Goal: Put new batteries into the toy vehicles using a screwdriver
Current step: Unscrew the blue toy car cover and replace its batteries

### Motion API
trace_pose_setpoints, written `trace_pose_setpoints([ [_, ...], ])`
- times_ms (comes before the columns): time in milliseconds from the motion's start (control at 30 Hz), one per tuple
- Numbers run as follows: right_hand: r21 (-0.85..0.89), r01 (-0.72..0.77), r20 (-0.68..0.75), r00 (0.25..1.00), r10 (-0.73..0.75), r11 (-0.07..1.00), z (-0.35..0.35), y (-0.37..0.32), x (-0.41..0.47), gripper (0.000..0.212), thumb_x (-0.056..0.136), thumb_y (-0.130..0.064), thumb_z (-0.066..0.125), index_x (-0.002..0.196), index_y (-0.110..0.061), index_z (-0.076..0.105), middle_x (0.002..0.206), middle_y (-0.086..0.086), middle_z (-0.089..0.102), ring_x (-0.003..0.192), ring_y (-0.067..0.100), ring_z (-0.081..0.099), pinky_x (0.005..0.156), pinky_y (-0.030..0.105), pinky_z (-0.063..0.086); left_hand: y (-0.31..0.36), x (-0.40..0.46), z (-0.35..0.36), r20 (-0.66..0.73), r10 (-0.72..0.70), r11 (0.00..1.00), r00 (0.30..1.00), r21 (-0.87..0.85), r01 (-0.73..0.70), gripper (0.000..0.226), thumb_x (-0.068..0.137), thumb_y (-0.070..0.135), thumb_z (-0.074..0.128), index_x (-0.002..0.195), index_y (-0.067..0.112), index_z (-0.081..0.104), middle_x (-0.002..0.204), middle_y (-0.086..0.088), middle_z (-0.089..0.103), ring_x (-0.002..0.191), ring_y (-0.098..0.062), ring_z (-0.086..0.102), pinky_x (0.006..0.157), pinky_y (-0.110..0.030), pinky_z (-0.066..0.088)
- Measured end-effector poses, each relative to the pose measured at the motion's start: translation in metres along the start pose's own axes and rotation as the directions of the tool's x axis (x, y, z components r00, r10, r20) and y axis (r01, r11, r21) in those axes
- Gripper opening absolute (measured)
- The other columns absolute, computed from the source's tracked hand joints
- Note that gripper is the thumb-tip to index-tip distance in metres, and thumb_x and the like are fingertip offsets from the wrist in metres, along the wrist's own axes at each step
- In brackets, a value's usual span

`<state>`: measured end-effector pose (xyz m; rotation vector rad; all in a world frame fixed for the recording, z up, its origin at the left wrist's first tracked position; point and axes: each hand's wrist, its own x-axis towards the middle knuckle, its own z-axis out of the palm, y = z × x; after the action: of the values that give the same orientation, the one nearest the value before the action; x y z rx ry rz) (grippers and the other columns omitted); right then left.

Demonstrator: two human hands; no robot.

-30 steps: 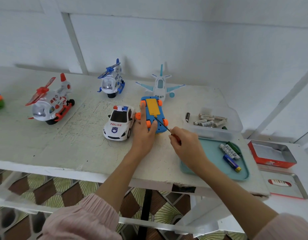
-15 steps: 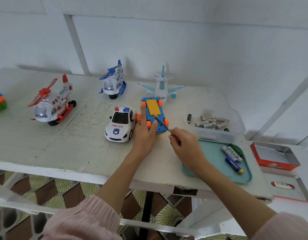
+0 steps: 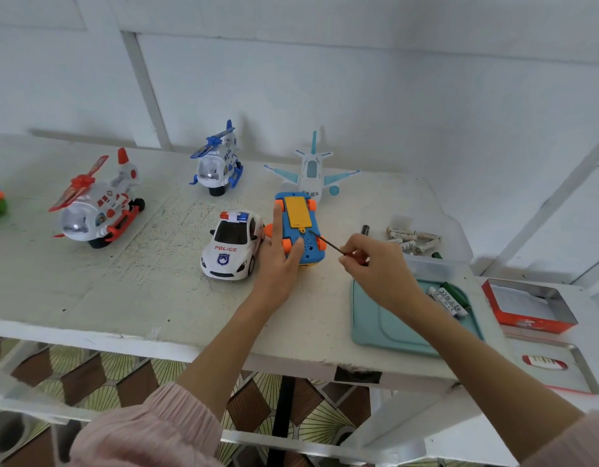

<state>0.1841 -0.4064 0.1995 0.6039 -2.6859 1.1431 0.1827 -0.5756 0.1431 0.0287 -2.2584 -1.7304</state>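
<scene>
A blue toy vehicle (image 3: 306, 246) with orange wheels lies upside down on the white table (image 3: 123, 281), its yellow battery cover (image 3: 296, 214) facing up. My left hand (image 3: 279, 261) presses on it with straight fingers, the index finger along its left side. My right hand (image 3: 375, 269) pinches a thin screwdriver (image 3: 325, 241) whose tip sits just below the cover's tab. Several loose batteries (image 3: 412, 239) lie in a clear tray behind my right hand. More batteries (image 3: 448, 298) rest on a teal tray (image 3: 385, 321).
A white police car (image 3: 232, 246) stands touching the blue vehicle's left side. Behind are a blue helicopter (image 3: 217, 163), a toy plane (image 3: 311, 171) and a red helicopter (image 3: 96, 203). An open red tin (image 3: 527, 306) and its lid (image 3: 551, 365) sit at the right.
My right hand has lifted slightly and turned, the screwdriver staying at the cover's screw. My left hand keeps pressing the blue vehicle.
</scene>
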Motion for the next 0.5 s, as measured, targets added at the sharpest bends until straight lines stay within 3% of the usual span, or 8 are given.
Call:
trace_pose_setpoints([
  [133, -0.015, 0.011, 0.014, 1.000, -0.010, 1.000, -0.003, -0.001, 0.005, 0.006, 0.086, -0.012, 0.060, 0.086, -0.008, 0.063, 0.071, 0.016, 0.065, 0.068, 0.031, 0.060, 0.063, 0.030, 0.048, 0.003, -0.001, 0.000, 0.020, -0.005, 1.000, 1.000, 0.007, 0.005, 0.066, 0.101, 0.020, 0.043, 0.152, 0.028, 0.002, 0.145, 0.001, 0.039, 0.120, -0.004, 0.049, 0.087, -0.007, 0.044],
  [367, -0.014, 0.071, -0.057, 0.996, -0.072, 0.997, 0.005, -0.002, 0.004, 0.005, 0.086, -0.010, 0.061, 0.085, -0.005, 0.063, 0.063, 0.016, 0.060, 0.058, 0.032, 0.054, 0.056, 0.034, 0.045, 0.020, -0.002, 0.001, 0.015, -0.081, 0.991, 0.997, -0.109, 0.082, 0.064, 0.102, 0.015, 0.038, 0.152, 0.025, -0.001, 0.125, 0.021, 0.037, 0.099, 0.013, 0.049, 0.079, -0.002, 0.044],
  [500, -0.010, 0.098, -0.078, 0.992, -0.099, 0.995, 0.007, -0.002, 0.007, 0.005, 0.086, -0.009, 0.061, 0.086, -0.004, 0.063, 0.059, 0.011, 0.059, 0.049, 0.018, 0.046, 0.053, 0.030, 0.044, 0.024, -0.001, 0.000, 0.024, -0.093, 0.982, 0.995, -0.163, 0.096, 0.064, 0.102, 0.012, 0.037, 0.151, 0.026, -0.001, 0.115, 0.032, 0.036, 0.092, 0.022, 0.050, 0.073, -0.002, 0.043],
])
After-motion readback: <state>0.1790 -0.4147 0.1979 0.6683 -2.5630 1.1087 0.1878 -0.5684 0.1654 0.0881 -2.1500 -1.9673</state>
